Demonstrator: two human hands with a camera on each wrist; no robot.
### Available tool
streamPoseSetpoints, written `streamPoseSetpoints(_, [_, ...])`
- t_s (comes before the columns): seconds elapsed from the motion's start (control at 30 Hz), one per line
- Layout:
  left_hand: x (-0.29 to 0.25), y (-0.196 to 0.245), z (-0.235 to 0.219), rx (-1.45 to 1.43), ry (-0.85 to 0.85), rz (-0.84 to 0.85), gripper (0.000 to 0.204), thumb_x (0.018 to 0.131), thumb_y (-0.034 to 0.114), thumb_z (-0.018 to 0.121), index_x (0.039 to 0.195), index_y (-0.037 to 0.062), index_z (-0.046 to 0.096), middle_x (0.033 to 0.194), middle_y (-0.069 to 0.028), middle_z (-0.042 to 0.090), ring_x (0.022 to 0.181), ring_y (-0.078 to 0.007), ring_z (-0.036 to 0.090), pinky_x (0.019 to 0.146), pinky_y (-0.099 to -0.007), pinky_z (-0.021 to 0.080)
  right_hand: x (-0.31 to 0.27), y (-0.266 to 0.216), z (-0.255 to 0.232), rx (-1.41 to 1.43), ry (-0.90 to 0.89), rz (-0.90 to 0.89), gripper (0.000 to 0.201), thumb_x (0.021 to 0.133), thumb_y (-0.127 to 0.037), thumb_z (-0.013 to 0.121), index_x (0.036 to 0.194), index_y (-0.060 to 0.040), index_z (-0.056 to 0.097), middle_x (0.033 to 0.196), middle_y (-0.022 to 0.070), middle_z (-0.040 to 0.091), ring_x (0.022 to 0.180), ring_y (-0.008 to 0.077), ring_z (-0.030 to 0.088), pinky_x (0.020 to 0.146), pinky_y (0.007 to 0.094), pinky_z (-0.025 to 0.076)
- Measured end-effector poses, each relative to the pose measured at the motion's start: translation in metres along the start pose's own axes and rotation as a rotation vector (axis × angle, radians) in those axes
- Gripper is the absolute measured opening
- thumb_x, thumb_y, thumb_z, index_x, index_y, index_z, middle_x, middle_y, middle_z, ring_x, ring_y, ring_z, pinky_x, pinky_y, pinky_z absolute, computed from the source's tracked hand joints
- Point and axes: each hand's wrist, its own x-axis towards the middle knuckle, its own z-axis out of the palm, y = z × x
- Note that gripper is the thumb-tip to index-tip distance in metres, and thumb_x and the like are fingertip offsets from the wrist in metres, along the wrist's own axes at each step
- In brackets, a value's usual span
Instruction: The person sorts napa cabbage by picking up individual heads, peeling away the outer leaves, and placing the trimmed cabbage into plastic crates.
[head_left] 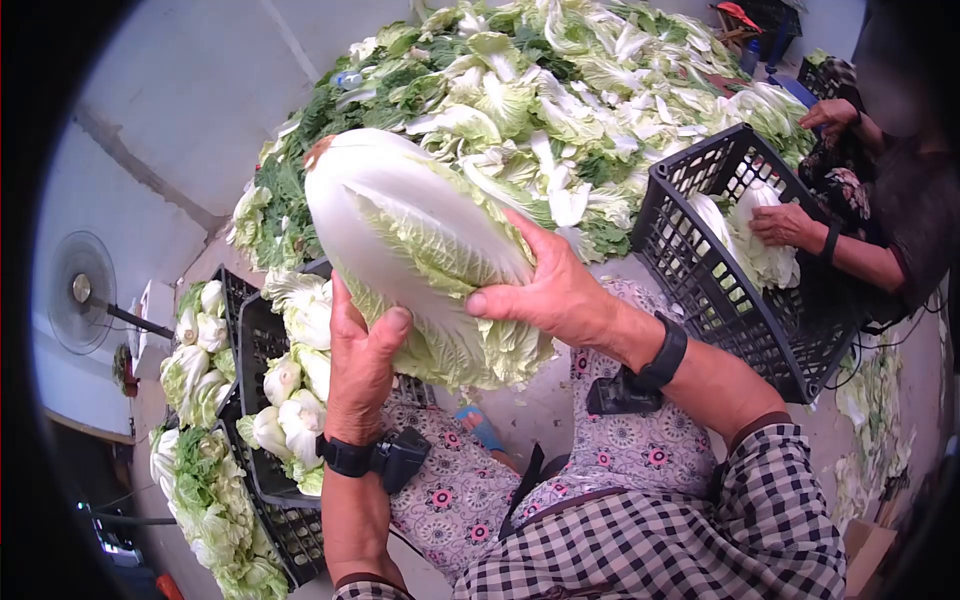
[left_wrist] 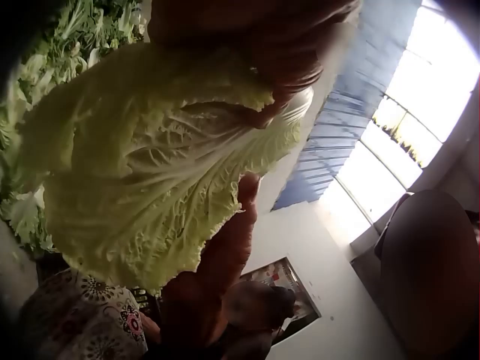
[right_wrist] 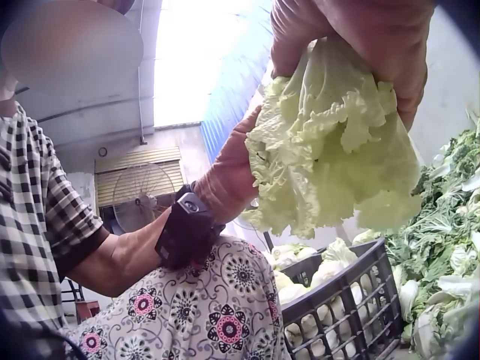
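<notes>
A large napa cabbage [head_left: 420,240] is held up over the lap between both hands, its white stem end with a brown cut base tipped to the upper left in the head view. My left hand [head_left: 362,350] grips its near left side, thumb on the outer leaves. From the right, my right hand [head_left: 555,285] holds the leafy part, thumb pressed on the front. The pale green leaf tips [right_wrist: 337,165] hang below the right hand in the right wrist view. In the left wrist view a broad frilly leaf [left_wrist: 165,172] covers much of the cabbage.
A black crate [head_left: 262,360] of cabbages stands at the left, with more cabbages [head_left: 215,510] beside it. Loose leaves [head_left: 560,110] form a big heap ahead. At the right another person's hand [head_left: 787,226] touches a cabbage in a black crate [head_left: 700,240]. A fan [head_left: 82,290] stands far left.
</notes>
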Motion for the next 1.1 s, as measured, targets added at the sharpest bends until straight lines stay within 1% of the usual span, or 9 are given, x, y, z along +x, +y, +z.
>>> streamPoseSetpoints(0.07, [0.004, -0.007, 0.003, 0.003, -0.039, 0.107, 0.086, 0.078, 0.037, 0.073, 0.142, 0.0033, 0.027, 0.126, -0.011, 0.052, 0.111, -0.0204, 0.054, 0.093, -0.0336, 0.045, -0.002, -0.006, -0.015, -0.084, 0.075, -0.01, 0.089, 0.068, -0.015, 0.081, 0.14, 0.0032, 0.032, 0.117, 0.0115, 0.059, 0.102, 0.0169, 0.059, 0.093, 0.0302, 0.047])
streamPoseSetpoints(0.17, [-0.001, 0.006, -0.001, 0.016, -0.093, -0.085, 0.089, 0.077, 0.044, 0.072, 0.142, 0.0022, 0.026, 0.124, -0.0128, 0.053, 0.108, -0.0202, 0.055, 0.089, -0.0324, 0.047, -0.012, -0.028, -0.045, 0.101, 0.139, -0.035, 0.077, 0.07, -0.011, 0.08, 0.134, 0.0023, 0.039, 0.113, 0.011, 0.061, 0.101, 0.0181, 0.061, 0.093, 0.0329, 0.049])
streamPoseSetpoints(0.37, [-0.004, 0.0, -0.01, 0.033, -0.152, -0.129, 0.056, 0.085, 0.03, 0.067, 0.128, -0.0009, 0.047, 0.11, -0.0104, 0.061, 0.097, -0.0172, 0.059, 0.084, -0.0285, 0.048, -0.06, -0.065, -0.15, -0.066, 0.439, -0.145, 0.06, 0.076, -0.001, 0.072, 0.129, 0.0009, 0.044, 0.114, 0.0112, 0.061, 0.1, 0.0188, 0.063, 0.09, 0.033, 0.052])
streamPoseSetpoints(0.63, [-0.008, 0.003, -0.006, 0.137, -0.25, -0.181, 0.053, 0.084, 0.031, 0.067, 0.124, 0.0002, 0.051, 0.107, -0.008, 0.062, 0.096, -0.0159, 0.059, 0.085, -0.0292, 0.047, -0.131, -0.082, -0.271, -0.668, 0.831, -0.028, 0.062, 0.073, 0.0, 0.069, 0.13, 0.0027, 0.046, 0.112, 0.0098, 0.061, 0.097, 0.0163, 0.06, 0.087, 0.0286, 0.048])
streamPoseSetpoints(0.77, [-0.007, 0.004, -0.006, 0.132, -0.266, -0.216, 0.049, 0.085, 0.028, 0.067, 0.123, 0.0006, 0.052, 0.108, -0.0076, 0.061, 0.098, -0.0158, 0.058, 0.087, -0.0295, 0.046, -0.15, -0.066, -0.311, -0.845, 0.868, 0.169, 0.063, 0.071, 0.001, 0.067, 0.131, 0.0019, 0.046, 0.114, 0.009, 0.059, 0.1, 0.0164, 0.058, 0.09, 0.0289, 0.046])
streamPoseSetpoints(0.9, [-0.006, 0.004, -0.005, 0.144, -0.276, -0.229, 0.048, 0.086, 0.027, 0.067, 0.123, 0.0008, 0.052, 0.108, -0.0075, 0.062, 0.098, -0.0157, 0.058, 0.088, -0.0296, 0.046, -0.146, -0.041, -0.319, -0.727, 0.825, 0.26, 0.07, 0.067, -0.001, 0.071, 0.132, 0.004, 0.044, 0.114, 0.0119, 0.06, 0.096, 0.0175, 0.059, 0.086, 0.0283, 0.047])
streamPoseSetpoints(0.93, [-0.006, 0.003, -0.006, 0.146, -0.279, -0.234, 0.047, 0.086, 0.027, 0.067, 0.123, 0.0008, 0.052, 0.108, -0.0075, 0.062, 0.099, -0.0157, 0.058, 0.088, -0.0296, 0.046, -0.141, -0.034, -0.319, -0.762, 0.763, 0.283, 0.075, 0.066, -0.005, 0.073, 0.134, 0.0038, 0.041, 0.115, 0.0133, 0.058, 0.097, 0.019, 0.059, 0.088, 0.0295, 0.046])
streamPoseSetpoints(1.07, [-0.005, 0.001, -0.006, 0.163, -0.282, -0.25, 0.047, 0.086, 0.027, 0.067, 0.122, 0.0009, 0.053, 0.108, -0.0073, 0.062, 0.098, -0.0154, 0.058, 0.088, -0.0293, 0.046, -0.136, 0.001, -0.336, -0.896, 0.603, 0.465, 0.095, 0.072, -0.038, 0.076, 0.143, 0.0015, 0.026, 0.142, 0.0243, 0.036, 0.131, 0.0309, 0.037, 0.108, 0.038, 0.029])
streamPoseSetpoints(1.1, [-0.005, 0.002, -0.005, 0.187, -0.266, -0.243, 0.049, 0.084, 0.03, 0.067, 0.122, 0.001, 0.053, 0.107, -0.007, 0.062, 0.096, -0.0152, 0.059, 0.087, -0.0292, 0.046, -0.131, 0.005, -0.335, -0.94, 0.61, 0.436, 0.087, 0.074, -0.037, 0.074, 0.14, 0.0026, 0.033, 0.139, 0.0242, 0.041, 0.126, 0.0318, 0.043, 0.105, 0.0391, 0.033])
